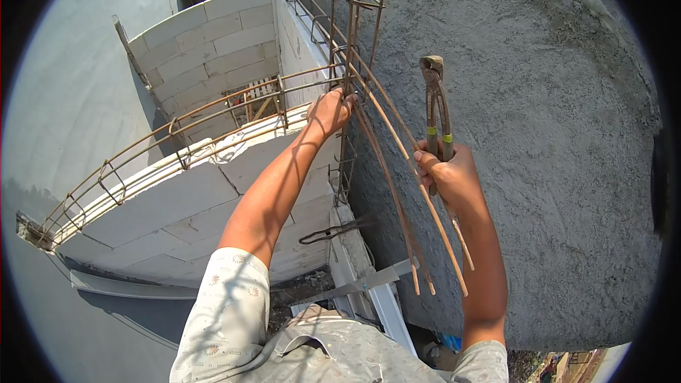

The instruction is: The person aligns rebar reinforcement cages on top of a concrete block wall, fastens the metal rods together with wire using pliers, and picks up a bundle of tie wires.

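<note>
My left hand (330, 112) reaches out to the corner where upright and level steel bars meet. Its fingers are closed around an upright rebar (347, 64), though some of the grip is hidden. On the right, my right hand (448, 170) is shut on the handles of rusty pincers (434, 92), jaws pointing up, with yellow bands on the handles. Long loose-ended rebars (397, 122) slant down from the corner, passing just left of my right hand and in front of the grey wall.
A white block wall (170, 216) runs left, topped by a rebar cage (181, 128). Rough grey plastered wall (553, 156) fills the right side. Below the corner, a bent dark bar (330, 232) juts out, above a metal strip (376, 280). More block walls (213, 35) stand beyond.
</note>
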